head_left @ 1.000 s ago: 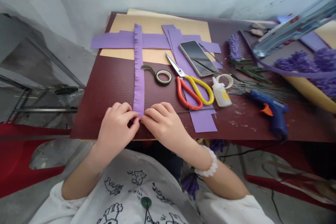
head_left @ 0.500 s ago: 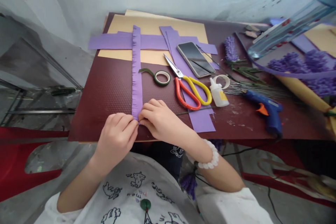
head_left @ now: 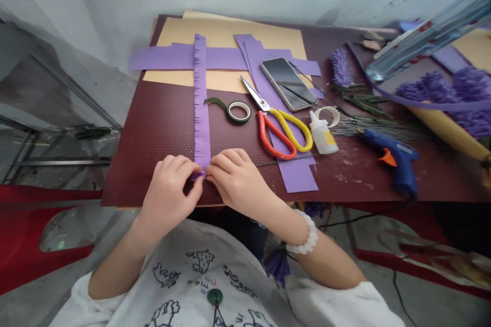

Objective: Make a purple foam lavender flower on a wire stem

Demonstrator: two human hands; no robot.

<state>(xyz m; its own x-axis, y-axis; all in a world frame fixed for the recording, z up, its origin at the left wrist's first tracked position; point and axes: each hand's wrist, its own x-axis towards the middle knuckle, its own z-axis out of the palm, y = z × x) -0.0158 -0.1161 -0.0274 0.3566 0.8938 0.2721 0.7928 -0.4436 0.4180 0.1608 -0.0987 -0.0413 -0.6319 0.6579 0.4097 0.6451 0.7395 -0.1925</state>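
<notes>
Head view: left hand (head_left: 169,194) and right hand (head_left: 241,180) pinch a purple strip (head_left: 201,117) by its near end, seemingly for steadiness. Grip partly hidden.

Your left hand (head_left: 169,195) and right hand (head_left: 238,180) pinch the near end of a purple paper strip (head_left: 202,112). It runs away to 12 o'clock, snipped along one edge. From your hands, green tape (head_left: 238,120) sits at 1 o'clock, a little white bottle (head_left: 324,140) at 2, a blue glue gun (head_left: 398,156) at 3.

Both hands (head_left: 169,199) pinch side by side, fingers (head_left: 226,159) bent, forearms (head_left: 123,260) slanting inward.
</notes>
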